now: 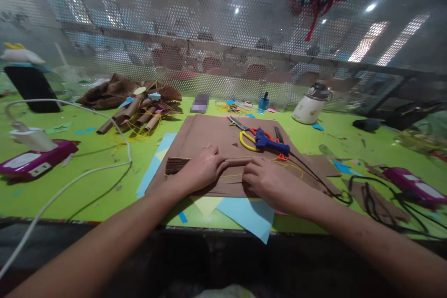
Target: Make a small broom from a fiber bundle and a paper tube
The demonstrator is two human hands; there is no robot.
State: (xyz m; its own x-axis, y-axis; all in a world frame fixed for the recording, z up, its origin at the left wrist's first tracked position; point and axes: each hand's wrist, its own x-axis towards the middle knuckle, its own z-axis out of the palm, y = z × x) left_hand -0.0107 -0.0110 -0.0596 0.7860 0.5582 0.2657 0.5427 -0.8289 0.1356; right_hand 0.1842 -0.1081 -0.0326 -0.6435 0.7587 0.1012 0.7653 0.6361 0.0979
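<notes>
A narrow brown paper piece lies crosswise before me: a stack of tight pleats (176,165) at its left end and a smooth rolled part (238,161) between my hands. My left hand (206,171), a ring on one finger, is closed over the middle of it. With curled fingers, my right hand (263,178) grips the rolled part's right end. Yellow string (232,176) runs loosely below the roll. Beneath everything lie large brown paper sheets (206,132). Beyond my right hand rest scissors with red-and-yellow handles (247,140) and a blue-handled tool (267,140) with a black cord.
Several brown pleated fans with rolled handles (143,109) lie at the back left. Purple power strips (38,160) sit on both sides, with a white cable (129,149) on the left. A white jug (309,106) stands at the back right. Blue paper (249,214) overhangs the green table's front edge.
</notes>
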